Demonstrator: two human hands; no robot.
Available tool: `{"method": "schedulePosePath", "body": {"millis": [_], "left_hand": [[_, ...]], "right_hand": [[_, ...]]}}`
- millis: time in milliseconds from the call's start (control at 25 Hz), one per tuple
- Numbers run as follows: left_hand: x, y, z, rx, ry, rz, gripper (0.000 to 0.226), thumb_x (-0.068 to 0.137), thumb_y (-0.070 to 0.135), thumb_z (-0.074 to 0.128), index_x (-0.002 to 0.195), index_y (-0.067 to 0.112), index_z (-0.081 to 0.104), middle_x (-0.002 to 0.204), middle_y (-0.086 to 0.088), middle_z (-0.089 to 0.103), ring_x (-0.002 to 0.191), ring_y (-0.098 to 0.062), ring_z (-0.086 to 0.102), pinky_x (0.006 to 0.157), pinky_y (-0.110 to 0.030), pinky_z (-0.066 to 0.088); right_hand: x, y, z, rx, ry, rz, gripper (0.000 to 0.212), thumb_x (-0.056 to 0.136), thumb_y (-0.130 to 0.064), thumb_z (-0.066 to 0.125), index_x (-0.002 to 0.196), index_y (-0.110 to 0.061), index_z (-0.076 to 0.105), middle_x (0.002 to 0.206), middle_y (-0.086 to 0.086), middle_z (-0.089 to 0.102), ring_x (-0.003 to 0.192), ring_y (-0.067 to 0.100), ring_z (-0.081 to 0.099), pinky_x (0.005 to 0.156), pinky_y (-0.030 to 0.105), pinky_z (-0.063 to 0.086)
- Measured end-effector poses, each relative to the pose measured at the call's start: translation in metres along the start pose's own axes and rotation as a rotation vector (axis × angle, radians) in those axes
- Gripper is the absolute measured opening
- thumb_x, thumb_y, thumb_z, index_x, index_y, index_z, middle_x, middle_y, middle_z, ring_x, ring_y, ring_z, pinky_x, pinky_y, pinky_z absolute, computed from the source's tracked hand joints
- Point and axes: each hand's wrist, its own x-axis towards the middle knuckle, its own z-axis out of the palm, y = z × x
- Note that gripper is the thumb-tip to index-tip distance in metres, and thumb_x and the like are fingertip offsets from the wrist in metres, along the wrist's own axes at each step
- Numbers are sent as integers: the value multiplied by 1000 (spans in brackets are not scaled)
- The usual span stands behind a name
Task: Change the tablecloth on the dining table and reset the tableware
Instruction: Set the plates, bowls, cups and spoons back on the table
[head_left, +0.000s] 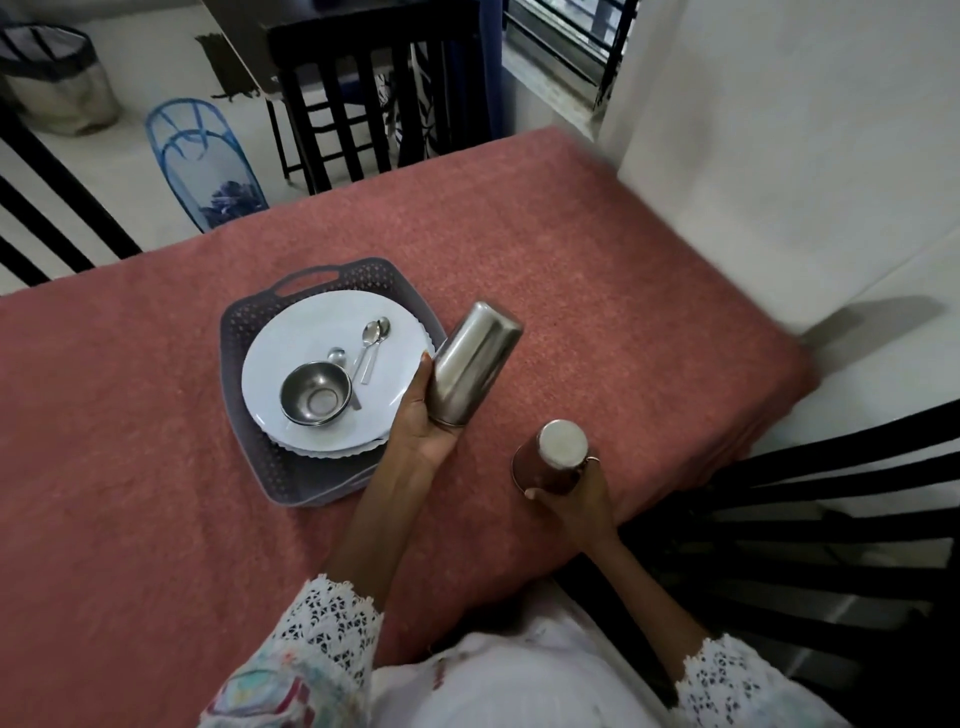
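a pink tablecloth (597, 249) is spread over the counter, and a grey perforated tray (244, 441) is set on it left of centre. white plates (311, 332) are stacked in the tray, with a steel bowl (315, 394) and spoons (375, 335) laid on the top plate. a steel tumbler (475, 364) is held upside down and tilted above the cloth, just right of the tray, by the left hand (421, 421), whose fingers are curled round its lower end. a second tumbler (558, 457) is held upside down near the counter's right edge by the right hand (576, 499), whose fingers are wrapped round its rim. dark chairs (810, 545) are placed round the counter; a blue mesh basket (200, 156) is seen on the floor beyond
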Motion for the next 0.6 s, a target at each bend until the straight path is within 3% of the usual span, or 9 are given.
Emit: {"method": "schedulePosePath", "body": {"millis": [80, 160, 200, 240, 320, 400, 520, 600], "left_hand": [[2, 0, 1, -8, 12, -14, 30, 92, 38, 51, 96, 11, 63, 78, -8, 74, 66, -19, 71, 55, -28, 57], [6, 4, 4, -19, 0, -7, 28, 90, 36, 53, 99, 12, 64, 83, -9, 73, 72, -19, 71, 62, -29, 58], [9, 5, 7, -32, -19, -14, 29, 88, 36, 57, 103, 12, 64, 88, -9, 73, 78, -20, 71, 68, -30, 59], [11, 6, 12, -39, -30, -25, 31, 85, 35, 60, 106, 13, 64, 94, -9, 72, 84, -20, 70, 74, -31, 58], [17, 10, 22, -11, -47, -23, 30, 86, 33, 60, 103, 9, 66, 94, -11, 72, 85, -21, 70, 77, -32, 58], [28, 18, 33, 43, -61, -4, 37, 88, 36, 57, 104, 4, 64, 95, -15, 72, 83, -23, 71, 77, -33, 58], [50, 42, 46, 3, -57, 39, 56, 92, 50, 43, 110, -1, 59, 98, -19, 70, 86, -25, 70, 77, -34, 58], [67, 61, 51, -26, -23, 66, 64, 93, 56, 36, 114, 0, 58, 104, -19, 68, 93, -26, 67, 85, -36, 54]], "right_hand": [[0, -9, -11, 18, 115, -11, 63, 59, -2, 72, 117, 1, 47, 115, 18, 57, 110, 34, 57, 93, 34, 46], [2, -44, -29, 180, 321, -48, 52, 75, 10, 57, 124, 0, 46, 124, 17, 55, 117, 33, 54, 91, 21, 45], [4, -71, -35, 252, 334, -106, 46, 81, 7, 56, 124, -4, 48, 126, 11, 55, 119, 29, 54, 88, 14, 46], [9, -105, -39, 268, 252, -180, 43, 84, -2, 61, 125, -8, 47, 128, 3, 54, 120, 24, 54, 88, 13, 47], [26, -163, -32, 165, -83, -309, 68, 82, -22, 70, 140, -14, 35, 136, -6, 42, 128, 13, 43, 99, 21, 42], [55, -205, -16, 26, -304, -383, 80, 77, -24, 76, 143, -15, 31, 134, -5, 42, 129, 11, 42, 102, 22, 39], [101, -242, 2, -11, -325, -402, 68, 70, -19, 82, 129, -10, 51, 116, -4, 56, 111, 13, 56, 97, 30, 48], [124, -261, 12, 14, -341, -410, 65, 67, -18, 83, 126, -11, 55, 112, -2, 59, 104, 13, 58, 94, 37, 52]]}}
